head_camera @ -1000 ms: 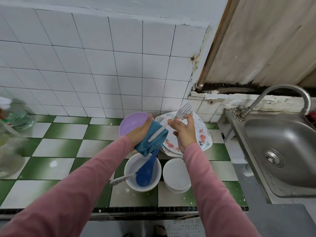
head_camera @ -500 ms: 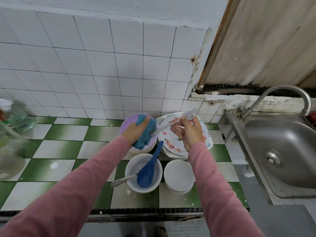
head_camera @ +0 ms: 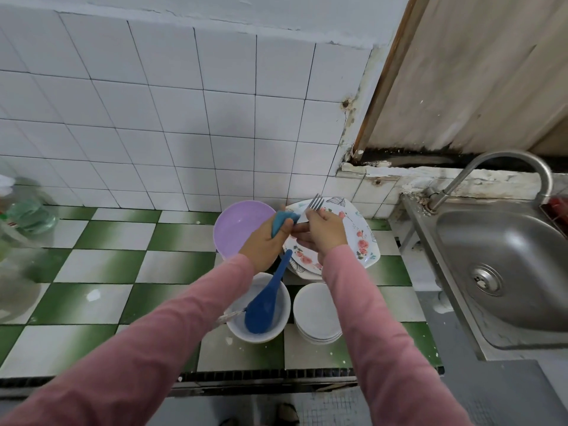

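My left hand grips a teal cloth bunched against a metal fork. My right hand holds the fork, with its tines pointing up and away; most of the handle is hidden by the fingers and the cloth. Both hands hover above a floral plate and a lilac bowl on the green and white tiled counter.
A white bowl near the counter's front holds a blue rice paddle and a metal utensil. A stack of small white dishes stands beside it. A steel sink with a tap lies to the right. Bottles stand far left.
The cloth in my left hand has slid up the fork toward the tines, and both hands have come closer together. The fork now stands more upright.
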A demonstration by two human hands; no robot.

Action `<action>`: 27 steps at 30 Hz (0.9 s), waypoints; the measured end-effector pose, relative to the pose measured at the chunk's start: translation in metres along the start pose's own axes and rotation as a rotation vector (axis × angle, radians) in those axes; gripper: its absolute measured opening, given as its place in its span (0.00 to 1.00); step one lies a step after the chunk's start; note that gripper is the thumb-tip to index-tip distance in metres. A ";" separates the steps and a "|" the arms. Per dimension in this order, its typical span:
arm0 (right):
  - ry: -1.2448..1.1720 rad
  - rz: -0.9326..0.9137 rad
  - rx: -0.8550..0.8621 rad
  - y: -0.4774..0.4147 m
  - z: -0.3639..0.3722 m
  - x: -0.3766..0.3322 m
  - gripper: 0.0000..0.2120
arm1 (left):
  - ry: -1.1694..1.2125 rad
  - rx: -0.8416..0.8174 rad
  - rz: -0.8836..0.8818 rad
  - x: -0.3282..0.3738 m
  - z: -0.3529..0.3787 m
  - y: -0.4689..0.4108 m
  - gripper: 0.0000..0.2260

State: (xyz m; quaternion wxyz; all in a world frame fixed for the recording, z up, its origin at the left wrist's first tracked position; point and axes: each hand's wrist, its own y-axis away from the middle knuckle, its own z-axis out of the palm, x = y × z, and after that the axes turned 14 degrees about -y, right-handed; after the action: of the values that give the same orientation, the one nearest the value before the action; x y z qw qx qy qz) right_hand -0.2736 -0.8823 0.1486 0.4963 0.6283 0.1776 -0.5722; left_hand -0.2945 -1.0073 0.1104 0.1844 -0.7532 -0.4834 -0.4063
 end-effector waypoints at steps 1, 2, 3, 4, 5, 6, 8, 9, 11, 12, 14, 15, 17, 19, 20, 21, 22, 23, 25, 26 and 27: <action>-0.013 -0.003 -0.005 -0.001 -0.002 -0.001 0.10 | -0.018 -0.002 0.002 -0.002 -0.001 0.001 0.17; -0.014 -0.005 -0.010 -0.001 -0.003 -0.001 0.10 | -0.027 -0.004 0.001 -0.002 -0.002 0.001 0.20; -0.008 -0.003 -0.011 -0.002 -0.002 0.002 0.10 | -0.023 -0.006 0.010 0.000 -0.003 0.002 0.21; 0.002 -0.001 -0.017 -0.001 -0.001 0.005 0.10 | -0.016 -0.005 0.014 0.002 -0.004 0.002 0.21; 0.003 0.006 -0.028 -0.001 0.000 0.008 0.11 | -0.009 -0.008 0.019 0.005 -0.005 0.001 0.20; -0.009 0.015 -0.039 -0.001 0.000 0.010 0.11 | -0.002 -0.022 0.005 0.009 -0.007 0.001 0.19; -0.065 0.029 -0.058 0.001 -0.003 0.009 0.11 | -0.004 -0.051 -0.024 0.015 -0.013 0.002 0.16; -0.094 0.029 -0.059 0.001 -0.007 0.007 0.11 | -0.024 -0.079 -0.049 0.016 -0.015 0.002 0.16; -0.135 0.009 -0.036 -0.001 -0.015 0.002 0.10 | -0.089 -0.152 -0.103 0.014 -0.020 0.001 0.23; -0.141 -0.005 -0.021 -0.001 -0.019 0.000 0.10 | -0.109 -0.186 -0.135 0.012 -0.021 0.000 0.26; -0.147 -0.031 -0.006 0.001 -0.027 -0.005 0.10 | -0.093 -0.201 -0.183 0.012 -0.021 -0.001 0.30; -0.161 -0.034 -0.006 0.002 -0.032 -0.008 0.10 | -0.083 -0.196 -0.202 0.013 -0.021 -0.001 0.31; -0.204 -0.039 -0.009 0.005 -0.043 -0.012 0.09 | -0.086 -0.180 -0.232 0.018 -0.018 -0.005 0.35; -0.227 -0.069 -0.006 0.010 -0.057 -0.015 0.09 | -0.066 -0.176 -0.241 0.027 -0.013 -0.009 0.38; -0.231 -0.093 0.001 0.014 -0.064 -0.016 0.08 | -0.034 -0.183 -0.235 0.032 -0.010 -0.011 0.38; -0.233 -0.123 0.017 0.018 -0.071 -0.018 0.08 | -0.005 -0.185 -0.225 0.038 -0.006 -0.014 0.36; -0.226 -0.157 0.043 0.022 -0.079 -0.019 0.07 | 0.017 -0.183 -0.209 0.044 -0.001 -0.015 0.33; -0.206 -0.192 0.076 0.027 -0.088 -0.021 0.07 | 0.033 -0.187 -0.190 0.053 0.004 -0.017 0.29; -0.157 -0.247 0.138 0.035 -0.106 -0.025 0.08 | 0.099 -0.207 -0.164 0.070 0.019 -0.022 0.28; -0.139 -0.271 0.161 0.039 -0.117 -0.027 0.08 | 0.153 -0.230 -0.179 0.080 0.028 -0.025 0.30; -0.120 -0.295 0.183 0.041 -0.129 -0.029 0.07 | 0.215 -0.258 -0.206 0.091 0.037 -0.027 0.31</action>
State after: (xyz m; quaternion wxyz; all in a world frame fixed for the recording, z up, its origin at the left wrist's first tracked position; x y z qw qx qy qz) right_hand -0.1792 -0.7841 0.1733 0.3575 0.6028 0.1849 -0.6889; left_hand -0.2831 -0.9171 0.1570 0.0943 -0.6693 -0.4794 -0.5598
